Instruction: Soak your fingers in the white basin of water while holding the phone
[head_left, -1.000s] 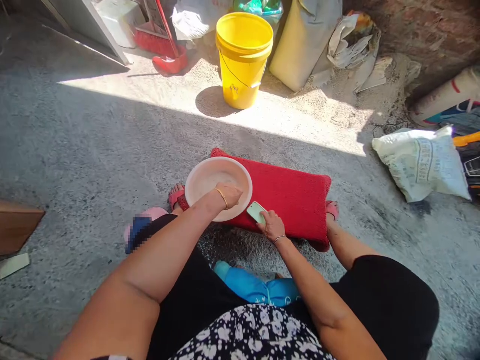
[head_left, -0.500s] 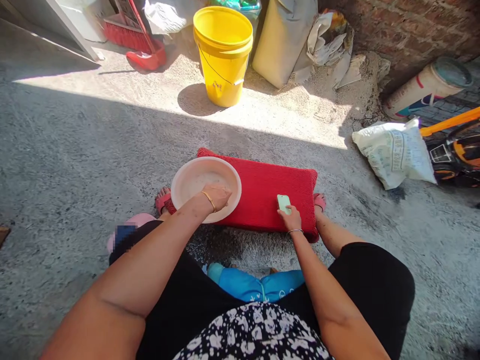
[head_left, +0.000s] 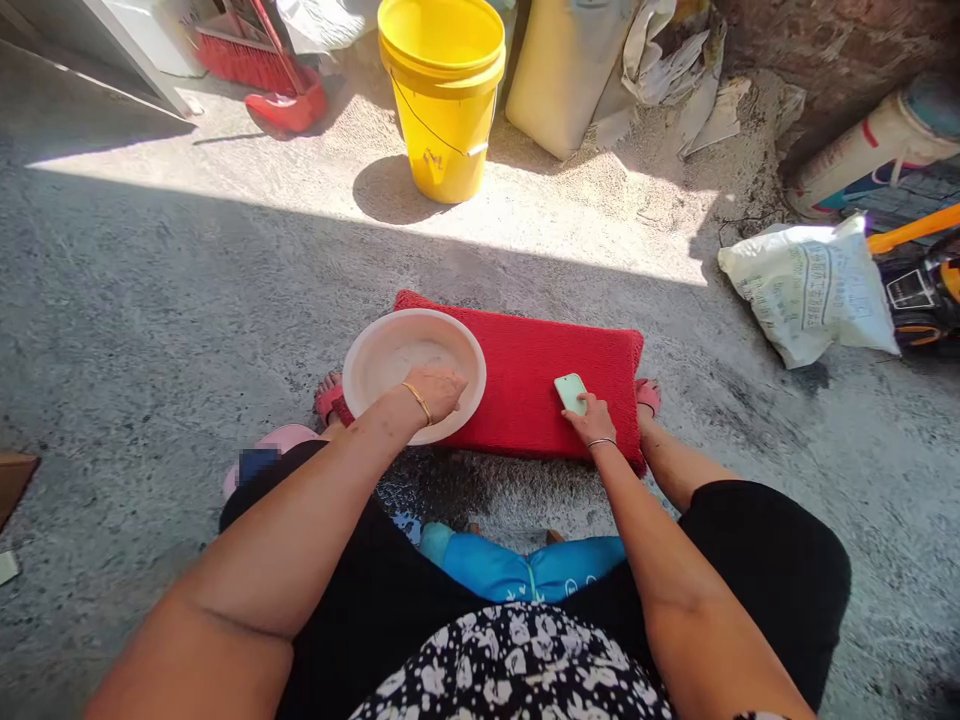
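My left hand (head_left: 439, 390) reaches palm down into a pale pink plastic basin (head_left: 367, 345), near its right side. Its fingers look stretched out and no held object shows, though the palm is hidden. The basin stands on the left end of a low support draped in red textured cloth (head_left: 540, 345). On the right part of the cloth, my right hand (head_left: 591, 418) grips a pale green rectangular block (head_left: 571, 392) with rounded corners and a small dark spot near one corner. Its thumb and fingers are on either side; its underside is hidden.
A yellow bucket (head_left: 442, 120) stands ahead in the sunlight. A red broom and dustpan (head_left: 289, 105) are at the far left. Tall sacks (head_left: 566, 75) lean at the back, and a white printed bag (head_left: 814, 290) lies right. Blue cloth (head_left: 495, 570) is between my legs.
The pale green block has shifted slightly right and turned in my right hand. My left hand remains in the basin, nearly unmoved. The view has shifted a little.
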